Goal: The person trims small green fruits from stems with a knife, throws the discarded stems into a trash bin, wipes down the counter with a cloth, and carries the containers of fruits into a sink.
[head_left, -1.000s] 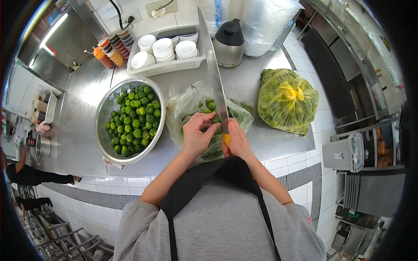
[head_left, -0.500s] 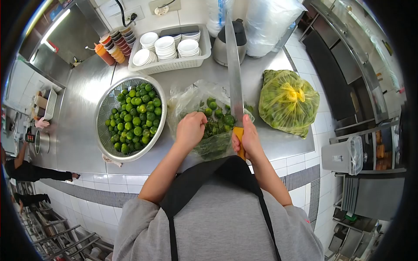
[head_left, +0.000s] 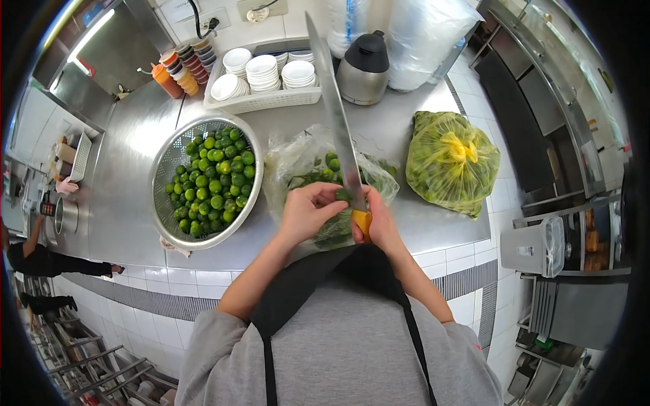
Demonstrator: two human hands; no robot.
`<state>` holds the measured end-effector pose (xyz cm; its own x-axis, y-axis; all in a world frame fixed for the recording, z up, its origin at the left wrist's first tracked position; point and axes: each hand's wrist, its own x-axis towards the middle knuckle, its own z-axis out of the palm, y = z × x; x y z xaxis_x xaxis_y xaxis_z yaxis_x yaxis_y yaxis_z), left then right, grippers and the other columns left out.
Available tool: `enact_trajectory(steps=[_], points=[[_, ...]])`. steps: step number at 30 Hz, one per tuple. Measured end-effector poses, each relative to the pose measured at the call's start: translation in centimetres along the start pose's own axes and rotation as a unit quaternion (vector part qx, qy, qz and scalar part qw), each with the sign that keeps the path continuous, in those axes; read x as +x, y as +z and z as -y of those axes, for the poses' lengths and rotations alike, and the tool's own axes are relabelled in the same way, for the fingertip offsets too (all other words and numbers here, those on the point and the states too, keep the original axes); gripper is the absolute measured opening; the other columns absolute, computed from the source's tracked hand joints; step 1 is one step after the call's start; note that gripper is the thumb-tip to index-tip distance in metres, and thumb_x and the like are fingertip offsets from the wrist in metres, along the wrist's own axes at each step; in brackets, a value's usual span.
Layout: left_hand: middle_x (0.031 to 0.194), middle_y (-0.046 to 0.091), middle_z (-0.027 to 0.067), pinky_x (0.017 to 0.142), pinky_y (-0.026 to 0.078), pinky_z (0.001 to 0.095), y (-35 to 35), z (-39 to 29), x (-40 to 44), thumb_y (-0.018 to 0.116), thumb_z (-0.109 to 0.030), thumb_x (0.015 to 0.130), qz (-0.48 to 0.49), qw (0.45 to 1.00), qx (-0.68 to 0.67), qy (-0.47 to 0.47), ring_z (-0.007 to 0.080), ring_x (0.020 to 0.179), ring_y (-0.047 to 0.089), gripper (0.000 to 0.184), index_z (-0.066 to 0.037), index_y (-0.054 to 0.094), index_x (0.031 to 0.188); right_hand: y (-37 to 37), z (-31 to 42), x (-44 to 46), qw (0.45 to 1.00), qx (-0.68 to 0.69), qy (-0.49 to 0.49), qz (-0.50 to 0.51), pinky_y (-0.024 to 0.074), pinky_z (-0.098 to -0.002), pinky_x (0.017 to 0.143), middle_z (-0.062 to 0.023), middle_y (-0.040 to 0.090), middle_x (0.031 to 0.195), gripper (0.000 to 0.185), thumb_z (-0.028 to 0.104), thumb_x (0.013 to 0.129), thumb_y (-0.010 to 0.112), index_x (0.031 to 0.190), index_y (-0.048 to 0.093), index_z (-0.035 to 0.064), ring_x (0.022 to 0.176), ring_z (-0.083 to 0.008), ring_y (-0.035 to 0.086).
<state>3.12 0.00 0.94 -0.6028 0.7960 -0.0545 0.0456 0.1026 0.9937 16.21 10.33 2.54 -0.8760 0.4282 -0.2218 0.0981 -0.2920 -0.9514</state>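
My right hand is wrapped round the yellow handle of a long knife, whose blade points up and away, leaning left. Thumb and fingers of my left hand pinch a small green lime against the blade's lower end, near the handle. Beneath both hands, a clear plastic bag lies open with several limes and leafy stems in it. To the left, a perforated metal colander holds a heap of green limes.
A tied plastic bag of greens sits on the steel counter at right. Along the back stand a white basket of small dishes, sauce bottles and a thermal jug. A person in black stands far left.
The knife has swung left, its tip now over the basket's edge. My left hand has moved right to the blade with a lime in its fingers.
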Motion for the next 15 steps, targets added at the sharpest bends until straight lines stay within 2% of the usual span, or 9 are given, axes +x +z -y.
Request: enact_trajectory(steps=[2, 4, 5, 6, 9, 10, 12, 13, 15], points=[[0.078, 0.062, 0.0082, 0.06, 0.048, 0.0254, -2.6, -1.8, -0.5, 0.071, -0.014, 0.069, -0.08, 0.985, 0.134, 0.069, 0.0122, 0.067, 0.059, 0.035, -0.001, 0.06, 0.099, 0.1, 0.2, -0.1, 1.0, 0.017, -0.007, 0.016, 0.032, -0.0222, 0.037, -0.0019, 0.04, 0.048, 0.048, 0.049, 0.092, 0.022, 0.121, 0.035, 0.0122, 0.037, -0.0093, 0.035], [0.079, 0.062, 0.0093, 0.059, 0.048, 0.0264, -6.1, -4.8, -1.0, 0.07, -0.009, 0.067, -0.226, 0.926, 0.27, 0.133, 0.016, 0.066, 0.059, 0.033, -0.002, 0.061, 0.098, -0.4, 0.5, -0.6, 1.0, 0.01, 0.004, 0.01, 0.0323, -0.0219, 0.037, -0.0022, 0.04, 0.048, 0.052, 0.05, 0.092, 0.021, 0.128, 0.03, 0.0136, 0.038, -0.0092, 0.035], [0.078, 0.062, 0.0102, 0.059, 0.048, 0.0275, -8.0, -6.5, -1.2, 0.069, -0.007, 0.067, -0.271, 0.83, 0.441, 0.208, 0.0188, 0.065, 0.059, 0.029, -0.003, 0.062, 0.095, -0.8, 0.5, -0.7, 0.999, 0.025, 0.027, -0.011, 0.0325, -0.022, 0.038, -0.0022, 0.04, 0.049, 0.051, 0.05, 0.092, 0.021, 0.128, 0.03, 0.0139, 0.038, -0.0093, 0.035], [0.078, 0.062, 0.0112, 0.059, 0.048, 0.0285, -9.1, -7.5, -1.3, 0.067, -0.005, 0.067, -0.305, 0.695, 0.592, 0.273, 0.0216, 0.065, 0.059, 0.026, -0.003, 0.062, 0.092, -1.2, 0.4, -0.8, 0.998, 0.04, 0.05, -0.029, 0.0327, -0.0221, 0.038, -0.0022, 0.039, 0.049, 0.051, 0.05, 0.092, 0.022, 0.128, 0.03, 0.0143, 0.038, -0.0093, 0.035], [0.082, 0.062, 0.01, 0.062, 0.049, 0.0294, -9.0, -5.7, -0.3, 0.064, -0.004, 0.07, -0.231, 0.854, 0.41, 0.222, 0.0228, 0.065, 0.059, 0.023, -0.005, 0.062, 0.093, -1.7, 0.3, -0.4, 0.995, 0.064, 0.064, -0.041, 0.0333, -0.0224, 0.038, -0.0021, 0.039, 0.05, 0.052, 0.049, 0.092, 0.024, 0.128, 0.03, 0.0135, 0.039, -0.0095, 0.036], [0.082, 0.062, 0.0117, 0.064, 0.049, 0.0311, -7.5, -5.0, -0.2, 0.062, -0.005, 0.072, -0.165, 0.911, 0.348, 0.145, 0.0233, 0.067, 0.06, 0.018, -0.004, 0.063, 0.09, -1.8, 0.3, -0.4, 0.995, 0.069, 0.06, -0.042, 0.0335, -0.0224, 0.038, -0.002, 0.039, 0.05, 0.052, 0.049, 0.092, 0.025, 0.128, 0.03, 0.0129, 0.039, -0.0095, 0.037], [0.077, 0.062, 0.0148, 0.067, 0.048, 0.0343, -5.0, -1.9, 0.8, 0.055, -0.007, 0.076, -0.07, 0.901, 0.388, 0.184, 0.0285, 0.072, 0.06, 0.012, -0.002, 0.063, 0.083, -1.2, 0.4, -0.4, 0.997, 0.045, 0.043, -0.049, 0.0317, -0.0223, 0.037, -0.0018, 0.038, 0.049, 0.052, 0.05, 0.092, 0.022, 0.127, 0.032, 0.0133, 0.039, -0.0099, 0.036], [0.082, 0.062, 0.0142, 0.068, 0.048, 0.037, -4.2, 0.1, 1.2, 0.052, -0.004, 0.076, -0.07, 0.872, 0.471, 0.111, 0.0312, 0.073, 0.06, 0.011, -0.001, 0.062, 0.08, -1.0, 0.5, -0.5, 0.997, 0.033, 0.034, -0.054, 0.0307, -0.0222, 0.037, -0.0017, 0.037, 0.048, 0.052, 0.051, 0.092, 0.02, 0.126, 0.033, 0.0135, 0.039, -0.0101, 0.035], [0.085, 0.061, 0.0132, 0.066, 0.049, 0.0362, -3.8, 1.7, 2.2, 0.05, -0.004, 0.075, -0.103, 0.812, 0.566, 0.096, 0.0292, 0.073, 0.061, 0.012, -0.002, 0.061, 0.079, -0.9, 0.8, -1.0, 0.998, -0.001, 0.027, -0.05, 0.0308, -0.0219, 0.038, -0.0018, 0.037, 0.048, 0.052, 0.049, 0.092, 0.021, 0.126, 0.033, 0.0115, 0.039, -0.0099, 0.035]])
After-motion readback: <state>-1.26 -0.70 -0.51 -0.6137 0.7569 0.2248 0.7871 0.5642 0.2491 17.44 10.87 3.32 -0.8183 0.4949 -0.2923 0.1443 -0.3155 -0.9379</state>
